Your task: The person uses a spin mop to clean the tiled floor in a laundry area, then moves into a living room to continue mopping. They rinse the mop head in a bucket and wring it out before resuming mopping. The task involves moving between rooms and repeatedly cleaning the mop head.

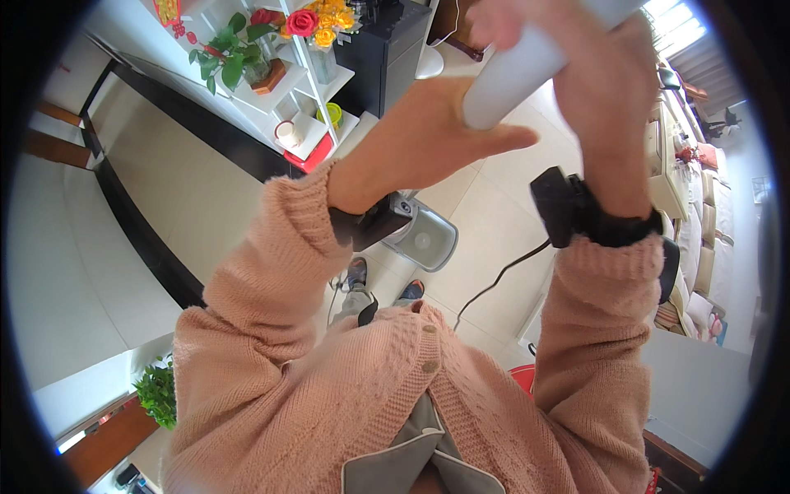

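A smooth white cylinder [512, 77] slants across the top of the view, its lower end nearest me and its upper end cut off by the picture's edge. Around its upper part is my right hand [608, 80], blurred, with fingers over the near side. My left hand [426, 133] meets the lower end in the crook of the thumb. That thumb points right, below the cylinder, and the left fingers are hidden behind it. Both wrists carry black strapped devices; a black cable [503, 272] hangs from the right one [555, 204].
White shelves [278, 92] at upper left hold a potted plant [234, 58], artificial flowers [311, 25] and a mug [287, 133]. A black cabinet [386, 58] stands beside them. Below my left wrist is a grey open container [426, 238]. A long sofa [706, 216] lies at right.
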Demonstrator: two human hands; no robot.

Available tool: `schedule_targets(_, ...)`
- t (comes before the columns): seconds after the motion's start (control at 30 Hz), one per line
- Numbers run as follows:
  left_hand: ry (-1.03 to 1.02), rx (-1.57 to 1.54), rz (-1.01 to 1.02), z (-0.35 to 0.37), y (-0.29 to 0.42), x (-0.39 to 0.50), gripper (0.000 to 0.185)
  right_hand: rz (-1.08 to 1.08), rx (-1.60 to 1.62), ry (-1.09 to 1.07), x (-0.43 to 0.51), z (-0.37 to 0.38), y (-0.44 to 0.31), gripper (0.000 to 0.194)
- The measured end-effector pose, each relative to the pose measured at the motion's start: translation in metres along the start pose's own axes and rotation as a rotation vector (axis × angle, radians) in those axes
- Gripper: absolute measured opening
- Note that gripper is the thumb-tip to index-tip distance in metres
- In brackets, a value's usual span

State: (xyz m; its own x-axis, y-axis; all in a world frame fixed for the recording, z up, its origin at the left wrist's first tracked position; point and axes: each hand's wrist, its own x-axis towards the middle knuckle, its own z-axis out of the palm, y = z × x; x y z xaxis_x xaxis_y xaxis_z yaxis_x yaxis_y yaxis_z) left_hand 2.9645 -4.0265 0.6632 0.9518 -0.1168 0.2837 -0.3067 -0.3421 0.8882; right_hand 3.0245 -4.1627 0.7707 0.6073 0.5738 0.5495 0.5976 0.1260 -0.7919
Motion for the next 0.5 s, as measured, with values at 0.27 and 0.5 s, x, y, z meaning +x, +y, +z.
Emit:
schedule_targets(0.27,0.133,-0.174,-0.146,0.058,-0.11,-0.044,0.027,0.276,0.09,0.038,-0.08,0.068,0.104,0.015)
schedule_targets(0.5,-0.012,-0.207,-0.032,0.057,-0.131,-0.061,0.066,0.467,-0.012,-0.085,-0.108,0.075,0.112,0.021)
